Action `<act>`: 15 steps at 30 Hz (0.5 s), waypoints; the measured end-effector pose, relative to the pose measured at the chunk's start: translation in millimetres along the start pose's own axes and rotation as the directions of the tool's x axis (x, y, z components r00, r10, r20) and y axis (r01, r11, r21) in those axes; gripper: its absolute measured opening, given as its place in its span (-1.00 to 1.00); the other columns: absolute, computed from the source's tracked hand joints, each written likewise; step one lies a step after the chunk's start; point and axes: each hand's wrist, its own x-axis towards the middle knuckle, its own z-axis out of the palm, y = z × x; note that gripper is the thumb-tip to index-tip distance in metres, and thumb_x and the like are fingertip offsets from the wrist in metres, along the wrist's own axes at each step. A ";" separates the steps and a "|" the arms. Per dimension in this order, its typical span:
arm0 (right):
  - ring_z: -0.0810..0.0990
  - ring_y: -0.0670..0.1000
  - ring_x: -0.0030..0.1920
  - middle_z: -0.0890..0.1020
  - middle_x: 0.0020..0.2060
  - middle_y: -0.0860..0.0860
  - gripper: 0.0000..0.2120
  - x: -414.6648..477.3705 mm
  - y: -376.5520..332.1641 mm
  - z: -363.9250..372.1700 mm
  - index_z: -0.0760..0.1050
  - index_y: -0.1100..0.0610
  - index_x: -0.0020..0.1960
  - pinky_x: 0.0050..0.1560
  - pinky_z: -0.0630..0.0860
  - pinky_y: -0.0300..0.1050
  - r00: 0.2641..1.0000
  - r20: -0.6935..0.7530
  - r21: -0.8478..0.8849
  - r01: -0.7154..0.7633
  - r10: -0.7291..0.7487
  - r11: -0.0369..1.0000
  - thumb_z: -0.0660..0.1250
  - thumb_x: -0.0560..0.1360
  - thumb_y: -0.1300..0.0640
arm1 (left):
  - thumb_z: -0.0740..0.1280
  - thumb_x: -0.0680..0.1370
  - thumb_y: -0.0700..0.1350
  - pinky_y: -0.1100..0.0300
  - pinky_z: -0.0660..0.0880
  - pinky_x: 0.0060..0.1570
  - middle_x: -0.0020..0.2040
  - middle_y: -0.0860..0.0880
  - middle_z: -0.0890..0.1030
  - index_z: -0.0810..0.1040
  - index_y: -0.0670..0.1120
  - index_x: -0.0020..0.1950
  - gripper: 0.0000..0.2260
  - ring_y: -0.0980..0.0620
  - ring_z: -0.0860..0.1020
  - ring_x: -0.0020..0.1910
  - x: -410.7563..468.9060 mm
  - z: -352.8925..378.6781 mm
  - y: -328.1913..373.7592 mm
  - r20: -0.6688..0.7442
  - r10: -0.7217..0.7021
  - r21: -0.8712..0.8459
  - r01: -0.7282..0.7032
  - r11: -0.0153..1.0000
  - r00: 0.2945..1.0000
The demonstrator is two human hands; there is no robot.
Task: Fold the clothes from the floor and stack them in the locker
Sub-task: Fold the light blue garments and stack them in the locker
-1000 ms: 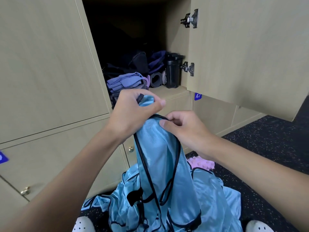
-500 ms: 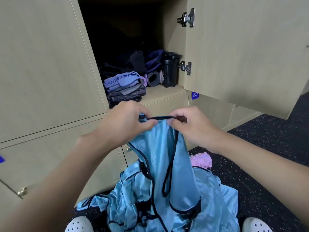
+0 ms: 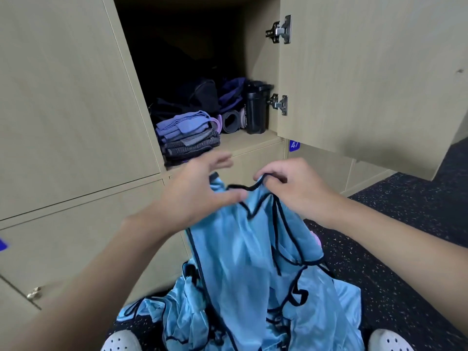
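Speckled floor (image 3: 405, 262): blue garment heap (image 3: 182, 312); locker shelf (image 3: 243, 141): folded stack (image 3: 187, 138), black bottle (image 3: 255, 110)

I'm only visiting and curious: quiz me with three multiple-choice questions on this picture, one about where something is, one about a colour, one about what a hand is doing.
1. Where in the open locker does the black bottle stand?
A. Left back corner
B. Right side, by the lower door hinge
C. Front left, at the edge

2. What colour is the garment being held up?
A. Light blue with black trim
B. Red with white trim
C. Plain yellow

3. What is the right hand doing?
A. Lying flat and open
B. Gripping the bottle
C. Its fingers pinch the garment's black trim

Answers:
1 B, the bottle stands right beside that hinge.
2 A, the cloth is shiny light blue edged in black.
3 C, the curled fingers close on the trim at the garment's top edge.
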 end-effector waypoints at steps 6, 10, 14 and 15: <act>0.46 -0.18 -0.45 0.64 -0.36 0.04 -0.90 -2.7 -6.9 0.5 0.59 0.18 -0.05 -0.39 0.37 -0.30 1.000 0.008 0.156 0.017 -0.019 0.988 0.30 0.56 0.30 | 0.55 0.43 0.02 0.24 0.37 -0.30 -0.26 -0.13 0.58 0.67 -0.10 -0.02 -0.76 0.10 0.44 -0.33 0.9 25.6 10.6 0.076 0.012 -0.137 -0.001 0.991 0.997; 0.38 -0.22 -0.54 0.59 -0.41 -0.04 -0.99 -0.7 -1.4 -1.5 0.55 0.19 -0.05 -0.45 0.28 -0.38 1.000 0.010 0.159 -0.007 0.005 0.987 0.37 0.55 0.25 | 0.47 0.52 -0.06 0.28 0.24 -0.48 -0.43 -0.02 0.43 0.60 -0.15 -0.27 -0.77 0.10 0.29 -0.47 1.3 19.9 13.4 0.006 -0.007 -0.153 0.008 0.988 1.000; 0.51 -0.12 -0.33 0.59 -0.35 -0.08 -0.76 -0.3 6.5 0.8 0.52 -0.02 -0.16 -0.17 0.52 -0.11 0.999 0.035 0.065 -0.023 0.020 0.998 0.35 0.50 0.32 | 0.47 0.52 -0.07 0.19 0.31 -0.45 -0.38 -0.11 0.53 0.62 -0.07 -0.27 -0.82 0.05 0.38 -0.43 6.2 8.6 11.0 -0.167 -0.027 -0.218 -0.010 0.976 0.986; 0.53 -0.09 -0.29 0.59 -0.31 -0.05 -0.73 -0.9 8.0 2.1 0.51 -0.04 -0.19 -0.12 0.54 -0.07 0.999 0.037 0.051 -0.024 0.022 0.998 0.34 0.50 0.33 | 0.47 0.52 -0.07 0.19 0.31 -0.45 -0.37 -0.17 0.54 0.63 -0.08 -0.25 -0.83 0.04 0.39 -0.41 7.0 6.2 10.3 -0.202 -0.037 -0.231 -0.011 0.973 0.979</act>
